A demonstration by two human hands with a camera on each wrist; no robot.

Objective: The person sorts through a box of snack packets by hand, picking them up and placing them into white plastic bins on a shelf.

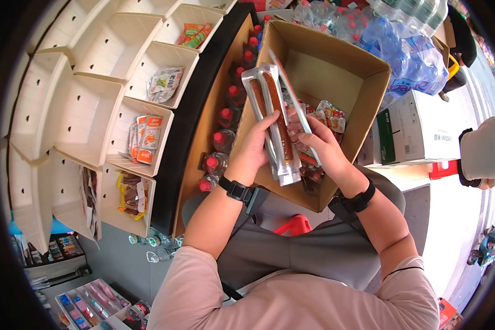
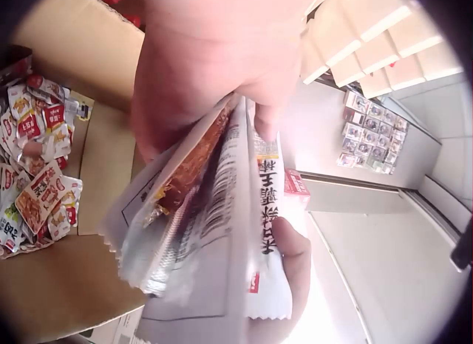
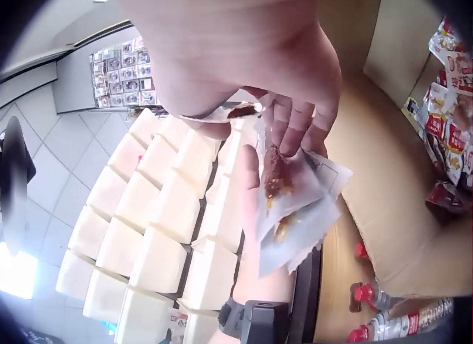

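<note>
Several long, slim meat stick packets [image 1: 270,104], clear on one face and white with print on the other, stand over an open cardboard box [image 1: 363,66]. My left hand [image 1: 254,147] grips them near their lower half, thumb across the clear front. In the left wrist view, the packets [image 2: 199,233] fan out below the palm, brown sticks showing inside. My right hand [image 1: 327,147] pinches another meat stick packet [image 1: 289,91], seen edge-on beside the bunch. In the right wrist view, its fingers [image 3: 299,126] lie curled close against the packets.
Small snack packets [image 1: 331,116] lie in the box. Pale bins [image 1: 140,66] rise in rows at the left, some holding snacks. Red-capped bottles [image 1: 224,140] line the box's left side. Wrapped water bottles [image 1: 407,60] and a white carton [image 1: 421,129] stand at the right.
</note>
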